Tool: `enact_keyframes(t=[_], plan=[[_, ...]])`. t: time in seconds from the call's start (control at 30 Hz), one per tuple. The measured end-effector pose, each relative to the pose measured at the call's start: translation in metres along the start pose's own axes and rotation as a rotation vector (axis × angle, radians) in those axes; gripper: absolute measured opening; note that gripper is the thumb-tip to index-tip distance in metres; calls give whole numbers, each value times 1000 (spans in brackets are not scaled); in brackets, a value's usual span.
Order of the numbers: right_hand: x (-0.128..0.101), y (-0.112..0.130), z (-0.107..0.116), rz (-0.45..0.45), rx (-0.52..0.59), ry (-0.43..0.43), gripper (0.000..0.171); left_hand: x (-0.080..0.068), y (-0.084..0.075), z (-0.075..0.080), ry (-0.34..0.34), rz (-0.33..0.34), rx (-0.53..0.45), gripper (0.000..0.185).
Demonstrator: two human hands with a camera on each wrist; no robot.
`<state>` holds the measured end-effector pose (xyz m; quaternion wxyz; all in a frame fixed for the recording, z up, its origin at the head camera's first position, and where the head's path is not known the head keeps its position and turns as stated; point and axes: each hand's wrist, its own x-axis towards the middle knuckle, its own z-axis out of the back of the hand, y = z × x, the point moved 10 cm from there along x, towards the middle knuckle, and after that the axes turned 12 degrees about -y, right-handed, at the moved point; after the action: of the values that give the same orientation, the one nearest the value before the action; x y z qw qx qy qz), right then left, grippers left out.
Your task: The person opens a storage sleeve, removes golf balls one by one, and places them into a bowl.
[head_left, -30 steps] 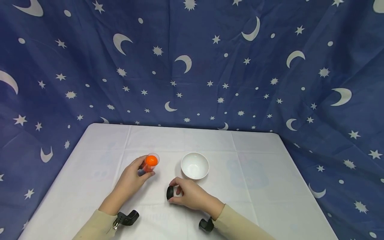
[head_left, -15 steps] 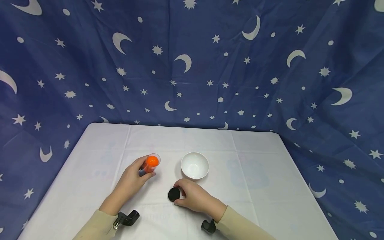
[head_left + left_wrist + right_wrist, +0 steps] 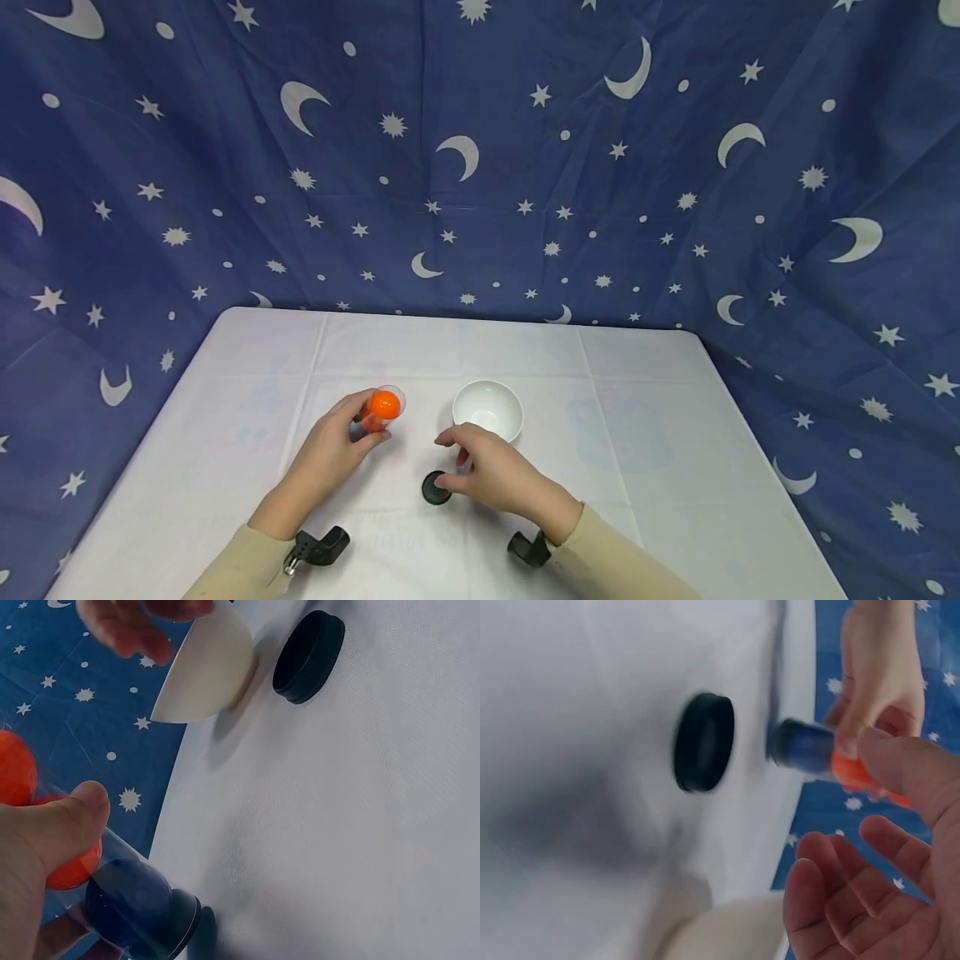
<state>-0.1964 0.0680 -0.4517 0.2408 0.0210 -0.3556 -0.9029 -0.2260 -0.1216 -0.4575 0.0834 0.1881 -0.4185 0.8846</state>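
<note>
My left hand (image 3: 330,446) gripping a clear tube (image 3: 377,414) of orange balls with dark base, my right hand (image 3: 491,475) loose-fingered above the round black cap (image 3: 437,487), white bowl (image 3: 487,410) just behind

White-clothed counter (image 3: 645,467). On it: black cap (image 3: 437,487) lying flat, white bowl (image 3: 487,410) just behind. Tube base (image 3: 169,922) resting there too.
</note>
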Motion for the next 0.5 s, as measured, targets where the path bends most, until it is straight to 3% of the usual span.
enact_keyframes(t=[0.27,0.5], plan=[[14,-4,30,6,92,-138,49,-1,-15,0,3,-62,18,57],[22,-16,39,4,190,-233,56,-3,-28,-4,8,-132,42,57]])
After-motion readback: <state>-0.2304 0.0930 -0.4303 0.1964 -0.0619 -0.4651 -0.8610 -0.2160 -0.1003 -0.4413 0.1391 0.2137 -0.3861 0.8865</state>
